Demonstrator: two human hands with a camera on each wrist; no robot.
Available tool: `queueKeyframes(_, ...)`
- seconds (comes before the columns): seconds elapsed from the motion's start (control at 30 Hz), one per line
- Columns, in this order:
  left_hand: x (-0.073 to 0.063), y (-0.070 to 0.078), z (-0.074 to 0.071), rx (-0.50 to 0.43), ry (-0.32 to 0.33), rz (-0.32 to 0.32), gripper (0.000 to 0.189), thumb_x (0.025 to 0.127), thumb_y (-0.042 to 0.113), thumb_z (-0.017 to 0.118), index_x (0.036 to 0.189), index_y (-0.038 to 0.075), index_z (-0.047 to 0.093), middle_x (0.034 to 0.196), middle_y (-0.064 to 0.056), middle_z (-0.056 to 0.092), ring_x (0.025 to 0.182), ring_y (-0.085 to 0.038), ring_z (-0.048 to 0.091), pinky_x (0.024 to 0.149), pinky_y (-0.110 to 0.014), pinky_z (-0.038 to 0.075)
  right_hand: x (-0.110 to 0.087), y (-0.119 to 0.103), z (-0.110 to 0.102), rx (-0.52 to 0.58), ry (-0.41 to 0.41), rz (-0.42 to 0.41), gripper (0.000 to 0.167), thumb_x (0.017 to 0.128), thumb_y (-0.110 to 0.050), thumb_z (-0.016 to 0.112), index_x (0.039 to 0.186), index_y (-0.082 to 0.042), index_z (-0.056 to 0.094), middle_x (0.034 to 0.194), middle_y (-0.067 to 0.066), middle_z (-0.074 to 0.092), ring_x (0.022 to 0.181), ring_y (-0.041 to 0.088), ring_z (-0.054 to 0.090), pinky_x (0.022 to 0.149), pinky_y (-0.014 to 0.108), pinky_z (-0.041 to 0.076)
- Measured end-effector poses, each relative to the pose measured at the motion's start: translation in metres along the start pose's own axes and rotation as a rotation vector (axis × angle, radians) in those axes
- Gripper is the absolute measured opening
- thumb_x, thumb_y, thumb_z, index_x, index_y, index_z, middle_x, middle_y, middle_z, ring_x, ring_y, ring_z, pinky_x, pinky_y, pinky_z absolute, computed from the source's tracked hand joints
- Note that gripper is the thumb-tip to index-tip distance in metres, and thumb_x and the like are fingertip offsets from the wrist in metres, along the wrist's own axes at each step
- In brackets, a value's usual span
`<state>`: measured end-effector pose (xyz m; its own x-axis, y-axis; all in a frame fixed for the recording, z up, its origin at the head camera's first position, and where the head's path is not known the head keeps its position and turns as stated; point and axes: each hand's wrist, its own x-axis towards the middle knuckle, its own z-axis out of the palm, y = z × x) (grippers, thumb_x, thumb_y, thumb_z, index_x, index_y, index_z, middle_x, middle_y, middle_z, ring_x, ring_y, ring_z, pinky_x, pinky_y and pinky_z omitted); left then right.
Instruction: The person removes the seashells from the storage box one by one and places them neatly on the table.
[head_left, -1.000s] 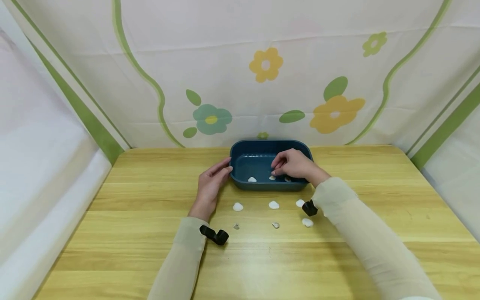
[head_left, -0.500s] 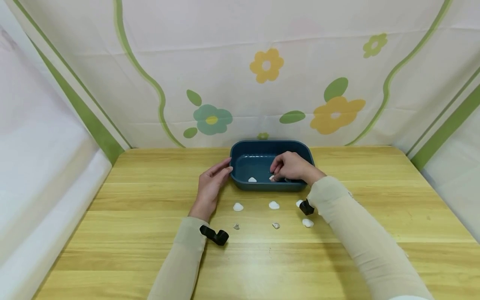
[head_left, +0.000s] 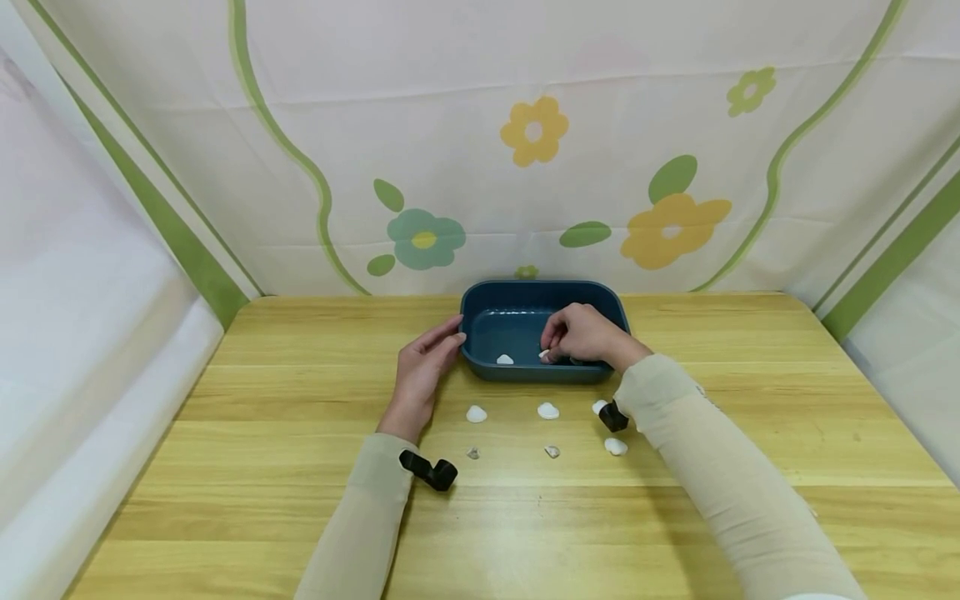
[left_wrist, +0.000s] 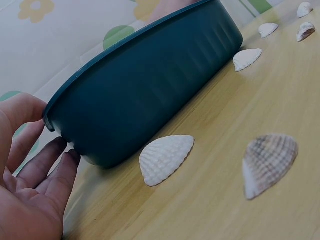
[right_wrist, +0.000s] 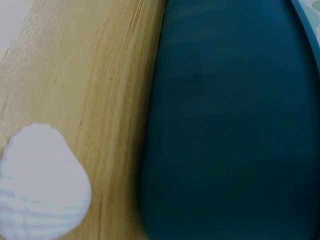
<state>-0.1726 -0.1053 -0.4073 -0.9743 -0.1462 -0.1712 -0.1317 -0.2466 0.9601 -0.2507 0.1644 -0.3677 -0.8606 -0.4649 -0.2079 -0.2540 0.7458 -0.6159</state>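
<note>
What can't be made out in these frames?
Head: right hand's contact with the pale shell inside the blue tub, covered by the hand itself.
Head: outline of the white shell nearest the right cuff, partly behind the black wrist device.
Right wrist: tub contents, hidden by its wall.
Left wrist: tub's far rim end, cropped by top edge.

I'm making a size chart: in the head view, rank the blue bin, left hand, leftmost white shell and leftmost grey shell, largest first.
1. Blue bin
2. Left hand
3. Leftmost white shell
4. Leftmost grey shell
</note>
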Motion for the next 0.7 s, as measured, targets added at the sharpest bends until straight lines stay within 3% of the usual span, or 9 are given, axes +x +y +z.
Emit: queueKeyframes(0.7, 0.0014, 0.0019, -0.0030, 0.005, -0.021, -0.025, 0.035, 0.100, 0.018, 0.078, 0.136, 0.020, 0.077, 0.145, 0.004, 0.071, 0.130, -0.010, 0.068, 0.115, -0.028, 0.054, -0.0011, -0.0020, 0.0012, -0.028, -0.002, -0.024, 0.009, 0.092, -0.010, 0.086, 0.095, -0.008, 0.077, 0.088, 0.006, 0.074, 0.081, 0.017, 0.066, 0.083, 0.035, 0.057)
